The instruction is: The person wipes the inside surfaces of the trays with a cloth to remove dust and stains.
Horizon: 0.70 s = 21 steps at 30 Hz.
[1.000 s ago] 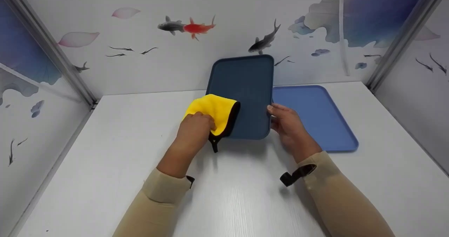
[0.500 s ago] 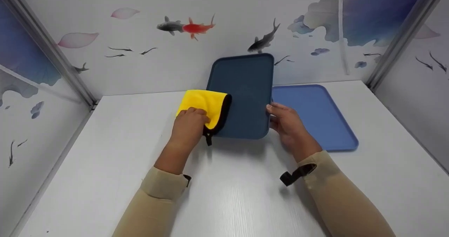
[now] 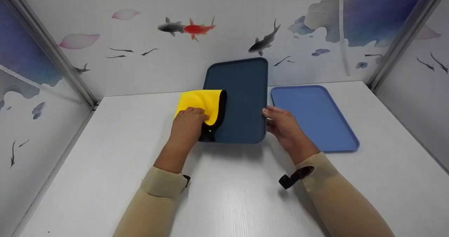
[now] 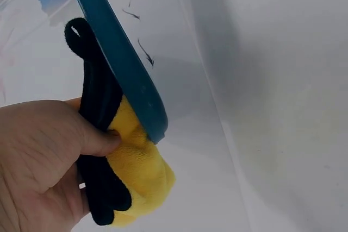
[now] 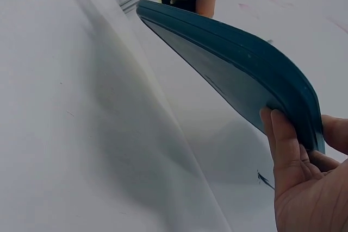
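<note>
A dark blue-green tray (image 3: 245, 100) is held tilted up off the table, its inner face toward the head camera. My right hand (image 3: 286, 128) grips its right edge; in the right wrist view the thumb lies on one side and the fingers (image 5: 283, 134) support the underside. My left hand (image 3: 187, 128) holds a yellow cloth (image 3: 200, 101) with black trim over the tray's left side. The left wrist view shows that cloth (image 4: 141, 172) bunched between thumb and fingers, with a black hanging loop, right at the tray's rim (image 4: 119, 52).
A lighter blue tray (image 3: 312, 117) lies flat on the white table (image 3: 224, 195) to the right, partly behind my right hand. Printed wall panels (image 3: 140, 68) with fish and petals stand at the back and sides.
The cloth in my left hand has slid left across the tray toward its left edge. The dark tray has shifted slightly left and down with my right hand.
</note>
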Available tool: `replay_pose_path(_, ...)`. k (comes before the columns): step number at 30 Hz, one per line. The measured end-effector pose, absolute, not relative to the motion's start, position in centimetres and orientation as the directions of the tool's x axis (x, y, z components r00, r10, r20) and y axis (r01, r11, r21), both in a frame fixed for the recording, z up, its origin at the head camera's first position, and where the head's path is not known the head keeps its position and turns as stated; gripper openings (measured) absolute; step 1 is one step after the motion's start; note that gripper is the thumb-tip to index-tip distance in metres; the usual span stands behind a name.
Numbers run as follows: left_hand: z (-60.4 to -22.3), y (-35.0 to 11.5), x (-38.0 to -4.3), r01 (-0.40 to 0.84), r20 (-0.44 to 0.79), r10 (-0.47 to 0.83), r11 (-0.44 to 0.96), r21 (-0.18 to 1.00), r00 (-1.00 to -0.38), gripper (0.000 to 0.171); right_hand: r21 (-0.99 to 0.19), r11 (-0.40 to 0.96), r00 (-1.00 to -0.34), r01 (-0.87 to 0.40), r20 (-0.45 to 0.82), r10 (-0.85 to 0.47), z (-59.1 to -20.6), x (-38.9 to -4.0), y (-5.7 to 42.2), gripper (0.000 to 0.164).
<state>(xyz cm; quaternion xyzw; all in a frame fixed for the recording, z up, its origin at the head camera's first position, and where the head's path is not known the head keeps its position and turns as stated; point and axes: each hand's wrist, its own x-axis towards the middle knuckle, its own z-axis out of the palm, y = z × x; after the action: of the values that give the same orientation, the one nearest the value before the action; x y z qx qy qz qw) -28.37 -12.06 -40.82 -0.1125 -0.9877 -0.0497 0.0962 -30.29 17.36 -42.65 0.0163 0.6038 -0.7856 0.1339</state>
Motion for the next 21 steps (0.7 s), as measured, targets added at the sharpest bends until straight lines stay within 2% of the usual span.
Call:
replay_pose_path(4,-40.9,-12.1,-28.4,0.241,0.237,0.222,0.969,0.054,-0.946,0.037,-0.940,-0.259,-0.964,0.220,-0.170,-0.205,-42.7,-30.3,17.2,0.058)
replay_pose_path(15,-41.4,-11.2,-28.0,0.289,0.280,0.246,0.949,0.124,-0.928,0.040,-0.938,-0.277,-0.971,0.207,-0.162,-0.176,-42.7,-30.3,16.9,0.042)
replay_pose_path(21,-41.3,-10.4,-27.8,0.322,0.279,0.276,0.937,0.137,-0.920,0.042,-0.945,-0.257,-0.971,0.200,-0.157,-0.179,-42.8,-30.3,16.9,0.047)
